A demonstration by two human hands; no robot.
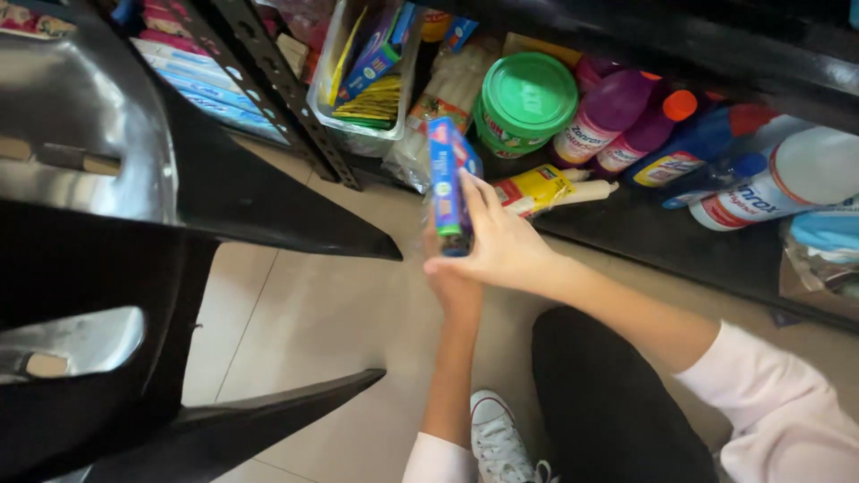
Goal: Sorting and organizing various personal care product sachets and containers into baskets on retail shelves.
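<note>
Gripping a blue box, both hands near the clear bin of packets.

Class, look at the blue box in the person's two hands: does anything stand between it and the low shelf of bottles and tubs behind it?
Nothing visible does. Both hands, right hand and left hand, hold the blue box just before the shelf.

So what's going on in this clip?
A person crouches on a tiled floor in front of a low black shelf stocked with household goods. Both hands hold a small blue packet upright: the right hand wraps it from the side, the left hand supports it from below. Behind it on the shelf sit a green-lidded tub, purple bottles, a yellow packet and a clear bin of small packs.
</note>
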